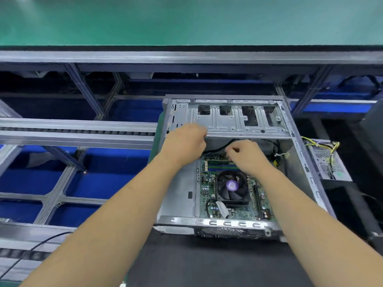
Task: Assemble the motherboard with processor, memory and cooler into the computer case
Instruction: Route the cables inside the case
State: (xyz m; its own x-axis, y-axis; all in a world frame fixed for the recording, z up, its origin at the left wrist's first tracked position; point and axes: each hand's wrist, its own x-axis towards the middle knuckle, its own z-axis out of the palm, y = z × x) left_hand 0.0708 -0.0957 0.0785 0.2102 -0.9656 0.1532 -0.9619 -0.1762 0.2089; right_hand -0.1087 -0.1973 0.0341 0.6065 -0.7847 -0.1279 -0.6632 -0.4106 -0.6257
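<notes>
The green motherboard (232, 195) with its black fan cooler (232, 188) lies inside the open grey steel computer case (180, 204) at the bench's far edge. The left hand (185, 139) curls over the drive cage (234, 119); the right hand (246, 156) pinches a black cable (226, 144). Better to route it clear of the fan before seating.

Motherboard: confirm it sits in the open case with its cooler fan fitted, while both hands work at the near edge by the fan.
Wrong place. In the head view the left hand and right hand work at the far edge of the motherboard, beyond the cooler fan. The rest holds; the case is open.
</notes>
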